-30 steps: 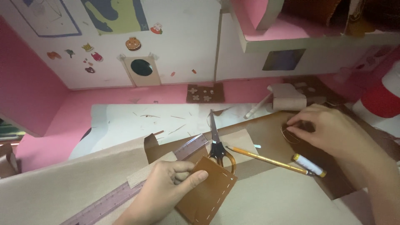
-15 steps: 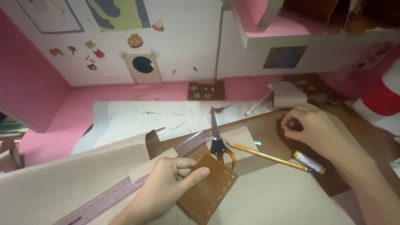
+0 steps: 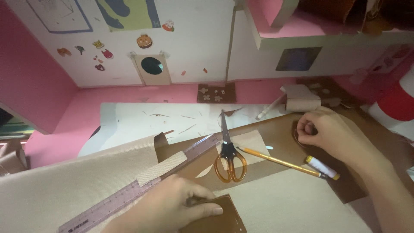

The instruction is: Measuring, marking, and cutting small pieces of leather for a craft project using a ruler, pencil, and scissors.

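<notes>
a small brown leather-like rectangular piece lies at the near edge of the worktop, already cut to shape as far as can be seen, and a larger sheet of the same brown material lies spread further back, over beige fabric-backed sheets. the orange-handled scissors lie shut and untouched between the hands, beside a yellow pencil and a white glue stick with a yellow cap. a long translucent purple ruler lies slantwise across the sheets. judging by this, some cutting is done, while the tools lying idle suggest the work is between steps; how much is left cannot be told.

the left hand lies flat on the small brown piece, its fingers pressed down on the top and the thumb curled at the edge, a pressing hold rather than a closed grip. the right hand rests on the larger brown sheet at the right, its grip curled nearly closed, fingertips pinched at something small and brown on the sheet; what exactly it holds is hidden by the fingers.
</notes>
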